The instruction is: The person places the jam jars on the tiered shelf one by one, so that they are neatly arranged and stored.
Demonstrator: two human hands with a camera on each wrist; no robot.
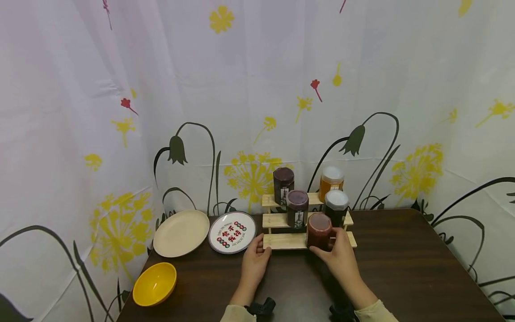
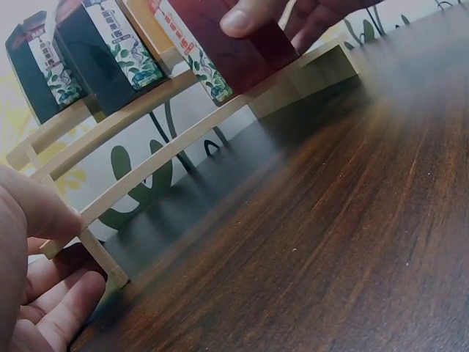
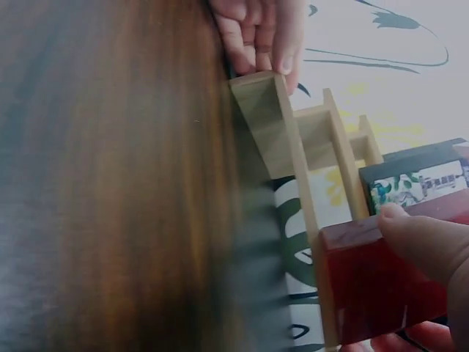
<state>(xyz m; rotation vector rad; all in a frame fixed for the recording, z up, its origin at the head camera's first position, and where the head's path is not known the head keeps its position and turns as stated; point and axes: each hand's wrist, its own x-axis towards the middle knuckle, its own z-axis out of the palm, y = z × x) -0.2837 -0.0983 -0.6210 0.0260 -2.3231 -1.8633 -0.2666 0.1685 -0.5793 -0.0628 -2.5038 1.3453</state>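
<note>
A three-step wooden rack [image 1: 283,242] stands on the table. At the left end of its lowest step, my left hand [image 1: 254,263] grips the wood between thumb and fingers, as the left wrist view shows at the step's corner [image 2: 64,238]. My right hand [image 1: 343,260] holds a red jar [image 1: 319,231] by its sides, thumb in front, on the right part of that lowest step. Behind it are a dark jar with a purple lid [image 1: 297,210] and a dark jar with a white lid [image 1: 336,208] on the middle step.
The top step carries another dark jar [image 1: 283,185] and an amber jar [image 1: 331,184]. Left of the rack lie a white plate with red print [image 1: 232,232] and a cream oval plate [image 1: 181,233]. A yellow bowl [image 1: 154,284] sits near the table's left edge; a curtain [image 1: 257,89] hangs behind.
</note>
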